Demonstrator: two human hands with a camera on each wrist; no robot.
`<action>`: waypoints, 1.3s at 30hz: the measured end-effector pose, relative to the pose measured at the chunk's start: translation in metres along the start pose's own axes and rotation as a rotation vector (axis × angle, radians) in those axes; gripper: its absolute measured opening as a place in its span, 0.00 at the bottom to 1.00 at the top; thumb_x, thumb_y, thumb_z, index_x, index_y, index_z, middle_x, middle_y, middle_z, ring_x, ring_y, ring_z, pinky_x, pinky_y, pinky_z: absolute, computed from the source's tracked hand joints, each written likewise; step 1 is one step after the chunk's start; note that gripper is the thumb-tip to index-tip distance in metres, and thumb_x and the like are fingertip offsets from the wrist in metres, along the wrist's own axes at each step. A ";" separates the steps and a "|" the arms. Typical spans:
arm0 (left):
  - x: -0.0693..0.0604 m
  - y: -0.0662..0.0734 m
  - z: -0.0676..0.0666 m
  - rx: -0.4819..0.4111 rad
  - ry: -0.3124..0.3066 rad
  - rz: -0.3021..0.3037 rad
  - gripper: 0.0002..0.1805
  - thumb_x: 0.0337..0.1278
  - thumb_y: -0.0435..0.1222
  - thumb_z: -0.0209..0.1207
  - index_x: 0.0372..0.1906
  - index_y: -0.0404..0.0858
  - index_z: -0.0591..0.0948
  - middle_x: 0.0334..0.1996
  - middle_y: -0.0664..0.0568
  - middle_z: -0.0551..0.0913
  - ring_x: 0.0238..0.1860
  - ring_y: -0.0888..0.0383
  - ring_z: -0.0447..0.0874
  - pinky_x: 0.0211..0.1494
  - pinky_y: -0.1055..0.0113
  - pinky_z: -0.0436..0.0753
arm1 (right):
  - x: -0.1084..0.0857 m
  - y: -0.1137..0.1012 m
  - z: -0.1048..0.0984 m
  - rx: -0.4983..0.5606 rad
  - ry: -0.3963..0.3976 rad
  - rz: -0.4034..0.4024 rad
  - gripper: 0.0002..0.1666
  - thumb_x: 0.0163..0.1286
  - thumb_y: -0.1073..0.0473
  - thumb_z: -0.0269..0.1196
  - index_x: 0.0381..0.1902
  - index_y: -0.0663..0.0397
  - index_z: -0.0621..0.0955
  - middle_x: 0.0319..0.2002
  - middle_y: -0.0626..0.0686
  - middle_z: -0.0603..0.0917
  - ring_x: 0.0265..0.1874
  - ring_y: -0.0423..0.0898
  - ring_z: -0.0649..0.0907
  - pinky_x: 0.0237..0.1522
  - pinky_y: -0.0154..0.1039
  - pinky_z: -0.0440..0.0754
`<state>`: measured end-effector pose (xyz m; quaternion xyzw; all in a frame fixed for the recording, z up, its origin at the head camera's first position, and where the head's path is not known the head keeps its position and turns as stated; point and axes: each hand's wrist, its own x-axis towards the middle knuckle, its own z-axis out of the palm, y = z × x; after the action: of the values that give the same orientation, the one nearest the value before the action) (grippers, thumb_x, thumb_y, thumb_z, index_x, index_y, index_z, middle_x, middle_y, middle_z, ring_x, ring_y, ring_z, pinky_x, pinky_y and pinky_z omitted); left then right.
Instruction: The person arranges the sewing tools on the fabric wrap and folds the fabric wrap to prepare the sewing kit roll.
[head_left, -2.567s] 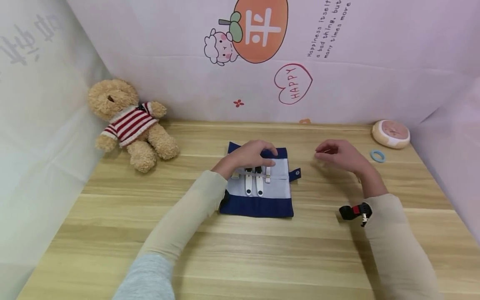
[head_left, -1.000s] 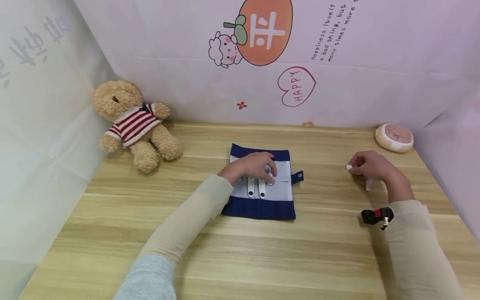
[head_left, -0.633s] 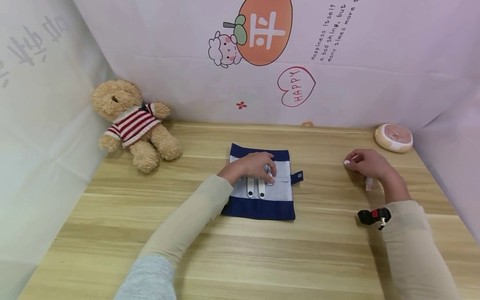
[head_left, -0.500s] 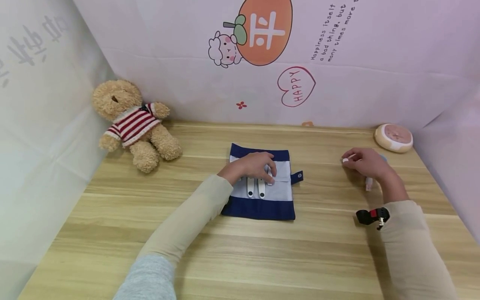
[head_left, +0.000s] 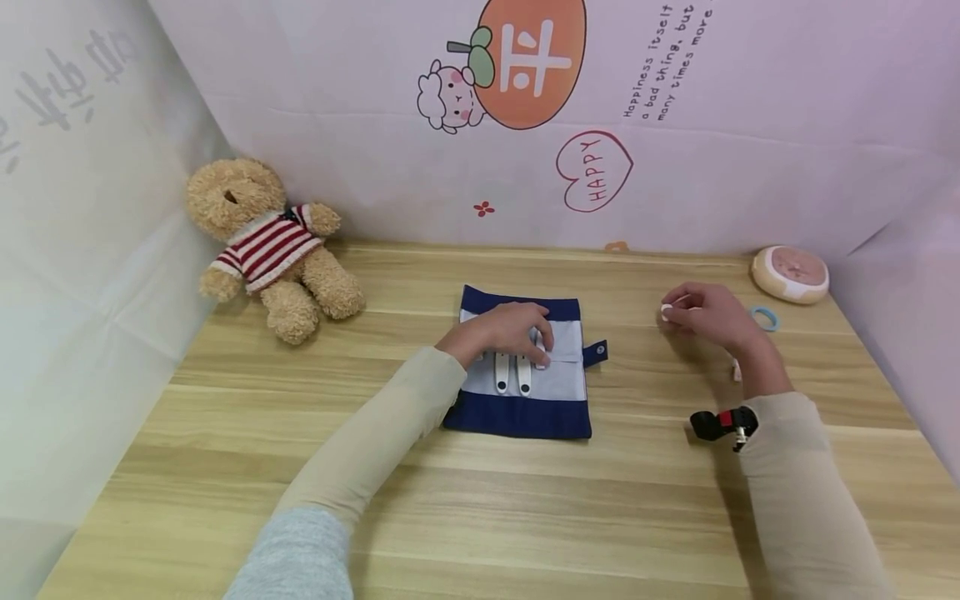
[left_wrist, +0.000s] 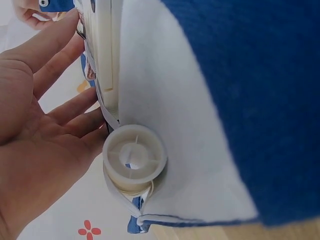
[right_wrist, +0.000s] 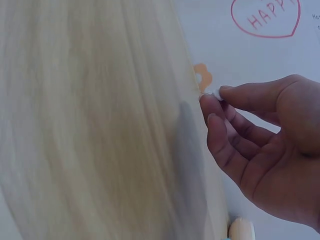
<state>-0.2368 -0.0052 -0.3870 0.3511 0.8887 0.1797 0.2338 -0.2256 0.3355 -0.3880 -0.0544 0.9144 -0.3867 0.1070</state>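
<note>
An unfolded navy and pale-grey cloth pouch [head_left: 514, 417] lies on the table. White-handled tools [head_left: 502, 375] and a white spool [left_wrist: 134, 154] sit along its elastic strap. My left hand [head_left: 506, 329] [left_wrist: 45, 115] rests over the pouch, thumb and forefinger touching a small white item [head_left: 541, 357] near its middle; its other fingers lie loosely bent against the strap. Right of the pouch, above the table, my right hand [head_left: 708, 315] [right_wrist: 270, 135] pinches a small white object [head_left: 666, 312] [right_wrist: 217, 94] between thumb and forefinger. What that object is, I cannot tell.
A teddy bear [head_left: 270, 250] in a striped shirt leans at the back left. Behind the right hand are a blue ring [head_left: 766, 318] and a round pink-and-cream object [head_left: 791, 274]. A small pinkish-white piece [head_left: 737, 369] lies partly behind the right wrist. Printed cloth [head_left: 337, 167] stands behind.
Since the earliest frame, my left hand has come down onto the pouch's white item, and my right hand has taken hold of the small white object. Lately the right hand has moved left with it.
</note>
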 end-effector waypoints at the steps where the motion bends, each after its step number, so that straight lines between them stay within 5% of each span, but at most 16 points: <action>1: 0.000 0.000 0.000 0.002 -0.001 0.004 0.12 0.62 0.47 0.70 0.46 0.48 0.89 0.77 0.46 0.61 0.77 0.47 0.58 0.75 0.54 0.61 | 0.001 -0.001 0.001 0.015 -0.001 -0.004 0.19 0.77 0.59 0.59 0.56 0.70 0.77 0.48 0.67 0.82 0.35 0.42 0.85 0.38 0.38 0.86; 12: -0.001 -0.001 -0.001 -0.007 0.002 -0.001 0.16 0.62 0.47 0.69 0.51 0.46 0.86 0.77 0.47 0.61 0.76 0.47 0.59 0.75 0.55 0.62 | 0.008 -0.022 0.017 0.107 0.005 -0.096 0.18 0.76 0.64 0.60 0.55 0.74 0.77 0.45 0.69 0.83 0.36 0.43 0.87 0.38 0.42 0.87; 39: 0.000 -0.001 -0.002 -0.006 -0.012 -0.025 0.18 0.62 0.48 0.69 0.53 0.47 0.85 0.78 0.50 0.61 0.75 0.49 0.63 0.71 0.59 0.66 | 0.025 -0.066 0.061 0.212 -0.124 -0.161 0.13 0.74 0.64 0.62 0.50 0.68 0.80 0.43 0.65 0.82 0.39 0.53 0.87 0.41 0.42 0.87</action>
<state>-0.2385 -0.0066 -0.3856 0.3402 0.8911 0.1773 0.2424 -0.2339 0.2426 -0.3863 -0.1395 0.8528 -0.4842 0.1368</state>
